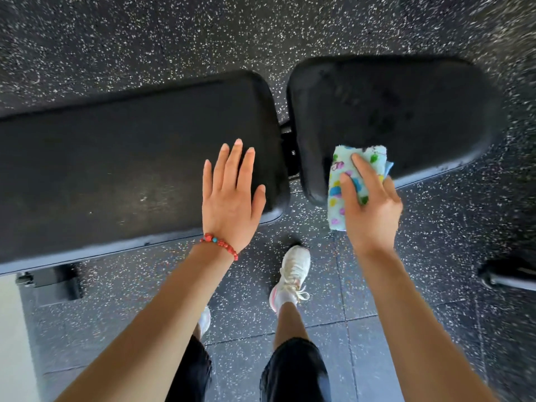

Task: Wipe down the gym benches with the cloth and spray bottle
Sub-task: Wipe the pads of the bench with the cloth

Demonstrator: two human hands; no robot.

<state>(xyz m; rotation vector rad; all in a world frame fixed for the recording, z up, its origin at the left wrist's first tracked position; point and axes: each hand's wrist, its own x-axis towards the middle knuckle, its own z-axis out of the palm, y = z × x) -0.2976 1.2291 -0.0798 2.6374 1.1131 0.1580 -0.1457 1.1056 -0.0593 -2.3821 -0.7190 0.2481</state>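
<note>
A black padded gym bench lies across the view in two parts: a long back pad (121, 169) on the left and a shorter seat pad (406, 111) on the right, with a narrow gap between them. My left hand (232, 198) is flat and open over the right end of the long pad, fingers spread. My right hand (371, 204) grips a folded pale blue cloth (339, 187) with coloured spots at the near left corner of the seat pad. No spray bottle is in view.
The floor is dark speckled rubber tiles (377, 329). My white shoes (291, 274) stand just in front of the bench. A black bench foot (55, 282) shows under the long pad at the left. Part of another dark object (510, 275) lies at the right edge.
</note>
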